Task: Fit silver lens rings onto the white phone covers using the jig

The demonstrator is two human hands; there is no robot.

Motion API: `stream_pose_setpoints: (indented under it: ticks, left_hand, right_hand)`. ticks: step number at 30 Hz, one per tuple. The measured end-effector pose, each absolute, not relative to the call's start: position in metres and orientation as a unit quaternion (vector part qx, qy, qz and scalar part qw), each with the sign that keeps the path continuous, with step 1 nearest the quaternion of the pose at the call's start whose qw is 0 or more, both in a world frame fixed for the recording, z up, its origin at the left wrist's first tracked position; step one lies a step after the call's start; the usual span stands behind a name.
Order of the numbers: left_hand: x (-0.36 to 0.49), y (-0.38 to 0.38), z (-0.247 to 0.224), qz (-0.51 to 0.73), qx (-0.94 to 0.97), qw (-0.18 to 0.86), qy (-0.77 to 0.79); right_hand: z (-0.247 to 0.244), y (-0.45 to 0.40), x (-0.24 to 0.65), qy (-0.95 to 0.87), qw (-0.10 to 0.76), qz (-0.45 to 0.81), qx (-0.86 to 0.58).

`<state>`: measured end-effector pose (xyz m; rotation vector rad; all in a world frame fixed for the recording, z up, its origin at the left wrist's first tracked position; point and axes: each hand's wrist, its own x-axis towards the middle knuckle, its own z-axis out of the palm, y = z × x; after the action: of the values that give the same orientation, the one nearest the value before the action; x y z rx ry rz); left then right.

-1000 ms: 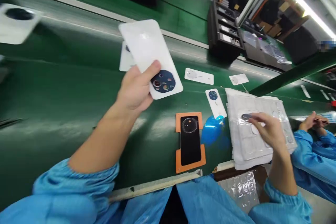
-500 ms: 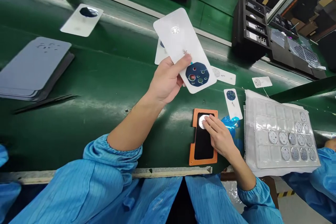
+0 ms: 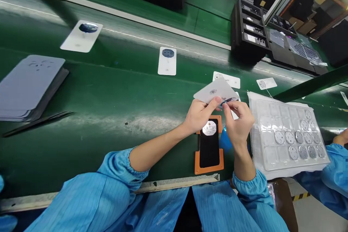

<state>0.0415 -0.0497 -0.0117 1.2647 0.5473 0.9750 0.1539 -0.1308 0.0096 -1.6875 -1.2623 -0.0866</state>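
Note:
My left hand (image 3: pixel 198 114) grips a white phone back panel (image 3: pixel 210 90), tilted, thumb on its face beside small print. At the panel's dark camera end, my right hand (image 3: pixel 239 120) has its thumb and forefinger pinched together; what lies between the fingertips is hidden. Below them on the green bench sits an orange-and-black fixture (image 3: pixel 208 170). A silvery octagonal plate (image 3: pixel 209 128) lies in the fixture's upper part. Crumpled blue film (image 3: pixel 225 139) lies just right of the fixture, partly behind my right wrist.
A clear tray (image 3: pixel 274 110) of octagonal plates stands at right on white sheeting. At left are stacked grey panels (image 3: pixel 29 83) and black tweezers (image 3: pixel 38 123). More white panels (image 3: pixel 167 66) lie along the back. A green bar (image 3: pixel 312 83) crosses at right, near a co-worker's sleeve (image 3: pixel 337 170).
My left hand has brought the panel down and right, tilting it flatter. My right hand has left the plate in the fixture and risen to the panel's camera end. The view has shifted slightly.

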Motion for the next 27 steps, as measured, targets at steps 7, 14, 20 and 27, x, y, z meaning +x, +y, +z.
stream_pose_setpoints:
  ticks: [7, 14, 20, 27]
  left_hand:
    - [0.040, -0.056, -0.017, 0.452, 0.608, 0.611, 0.229]
    - [0.040, -0.059, -0.020, 0.456, 0.622, 0.603, 0.204]
    - [0.040, -0.059, -0.016, 0.470, 0.638, 0.579, 0.193]
    - [0.038, -0.063, -0.023, 0.487, 0.720, 0.477, 0.132]
  right_hand:
    - [0.007, -0.128, 0.155, -0.487, 0.539, 0.007, -0.687]
    - [0.011, -0.129, 0.153, -0.484, 0.526, 0.015, -0.699]
    - [0.012, -0.128, 0.153, -0.481, 0.534, 0.017, -0.695]
    - [0.016, -0.126, 0.150, -0.500, 0.498, -0.033, -0.708]
